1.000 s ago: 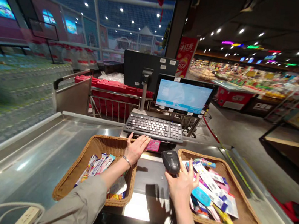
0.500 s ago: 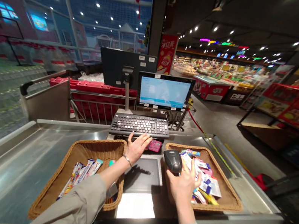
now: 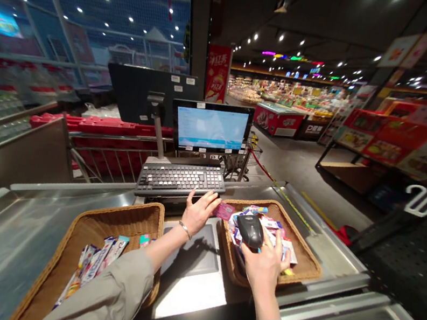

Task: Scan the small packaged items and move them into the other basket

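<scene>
My right fingers (image 3: 268, 256) close around a black scanner (image 3: 251, 231) above a wicker basket (image 3: 305, 264) of packets (image 3: 284, 247); my left fingers (image 3: 207, 200) lie open, just beside a pink card (image 3: 223, 211).

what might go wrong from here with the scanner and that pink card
The handheld barcode scanner in the right hand is right over the packets heaped in the wicker basket, so it might read the wrong packet or fall among them. The pink card by the left hand lies at that basket's rim and might slip in.
</scene>
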A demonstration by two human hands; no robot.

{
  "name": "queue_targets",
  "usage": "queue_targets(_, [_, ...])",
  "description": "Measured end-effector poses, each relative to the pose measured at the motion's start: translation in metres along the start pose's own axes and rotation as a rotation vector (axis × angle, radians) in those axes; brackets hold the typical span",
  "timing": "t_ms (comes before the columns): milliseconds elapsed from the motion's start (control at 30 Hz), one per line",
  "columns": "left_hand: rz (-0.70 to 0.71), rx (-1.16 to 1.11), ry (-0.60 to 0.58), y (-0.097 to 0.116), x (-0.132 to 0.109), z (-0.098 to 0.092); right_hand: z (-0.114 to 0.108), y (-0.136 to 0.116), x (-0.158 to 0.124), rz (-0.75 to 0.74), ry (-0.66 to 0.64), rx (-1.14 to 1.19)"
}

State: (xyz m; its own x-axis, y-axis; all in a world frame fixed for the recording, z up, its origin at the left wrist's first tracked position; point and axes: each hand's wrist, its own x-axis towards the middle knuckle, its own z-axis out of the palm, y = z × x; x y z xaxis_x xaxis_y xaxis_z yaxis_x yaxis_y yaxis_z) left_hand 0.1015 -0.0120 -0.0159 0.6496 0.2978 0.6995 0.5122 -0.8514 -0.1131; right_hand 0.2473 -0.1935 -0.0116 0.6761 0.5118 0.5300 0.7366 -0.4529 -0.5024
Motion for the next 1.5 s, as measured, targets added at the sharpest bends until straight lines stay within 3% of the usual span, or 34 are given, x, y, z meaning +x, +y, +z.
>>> queue_targets(667, [0.203,-0.111,-0.09,0.047,0.033,0.044,-0.023,0.066,-0.002,0.193,0.137,-0.1])
queue_targets(1133, [0.296,-0.2,-0.163,0.076,0.047,0.064,-0.038,0.091,-0.006,0.28,0.158,-0.143])
queue_targets(1367, [0.159,-0.222,-0.138,0.102,0.058,0.075,-0.043,0.094,-0.007,0.277,0.161,-0.156])
queue_targets(1500, [0.142,-0.179,-0.187,0.101,0.06,0.071,-0.043,0.091,-0.002,0.28,0.156,-0.159])
